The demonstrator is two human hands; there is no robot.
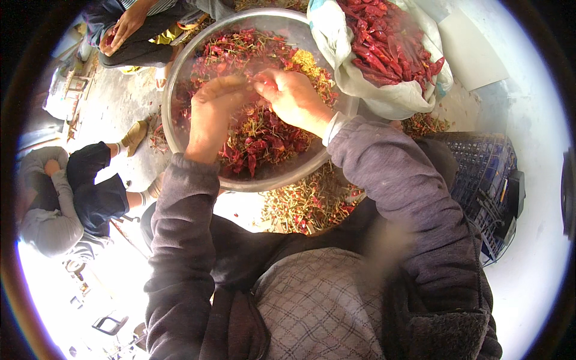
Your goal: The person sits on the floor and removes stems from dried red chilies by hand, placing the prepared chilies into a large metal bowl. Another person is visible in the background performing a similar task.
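Both hands are raised over a wide metal basin [173, 135] filled with torn dried red chilies [252, 155], stems and a patch of yellow seeds [307, 63]. My right hand [294, 96] pinches a red dried chili [268, 83] between thumb and fingers. My left hand [216, 103] meets it from the left, fingers bent towards the same chili and blurred. Whether the left fingertips grip anything is hidden by the blur. A white woven sack [360, 92] of whole dried red chilies [389, 45] stands open at the basin's far right.
Chili stems [301, 202] lie heaped on the floor below the basin. A dark blue plastic crate [477, 166] stands at right, beside a pale wall [535, 180]. One person's hands [126, 29] hold something red at upper left. Another person [58, 193] sits at left.
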